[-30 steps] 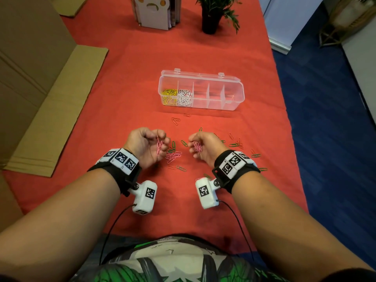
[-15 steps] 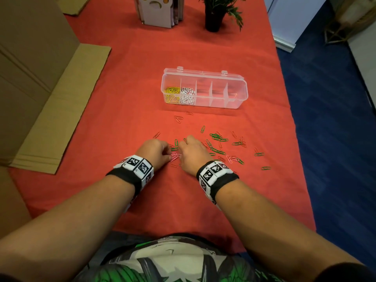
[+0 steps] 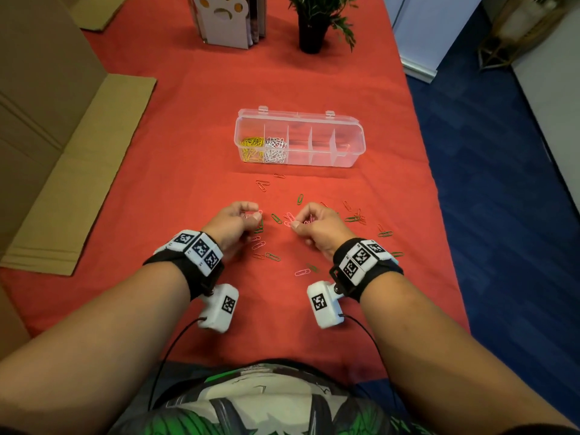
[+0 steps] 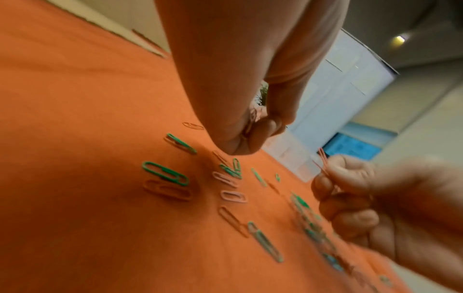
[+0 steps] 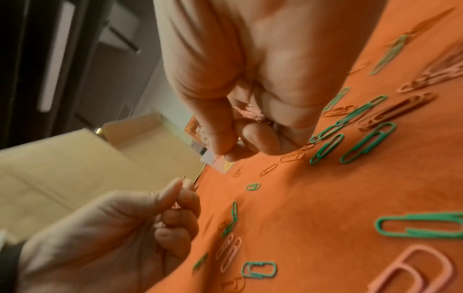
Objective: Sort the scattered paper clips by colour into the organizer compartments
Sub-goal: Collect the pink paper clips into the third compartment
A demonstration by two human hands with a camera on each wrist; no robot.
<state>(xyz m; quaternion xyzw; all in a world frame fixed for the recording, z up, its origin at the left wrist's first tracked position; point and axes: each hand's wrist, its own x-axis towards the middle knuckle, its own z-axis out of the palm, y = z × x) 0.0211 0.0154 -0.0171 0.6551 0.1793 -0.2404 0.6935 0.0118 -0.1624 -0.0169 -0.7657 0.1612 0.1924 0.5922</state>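
both hands (image 3: pixel 233 219) (image 3: pixel 317 222) lifted; wrist views show pinched pink clips (image 5: pixel 248 113).

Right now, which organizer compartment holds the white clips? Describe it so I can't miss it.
On the red tablecloth, find the clear plastic organizer beyond the hands. Its second compartment from the left holds the white paper clips, beside the yellow paper clips at the left end; the compartments to its right look empty.

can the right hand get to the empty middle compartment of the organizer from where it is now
Probably yes. The organizer stands open ahead of the right hand, with only loose clips on the cloth between them. Its fingers already hold pink clips, so it could simply carry them forward.
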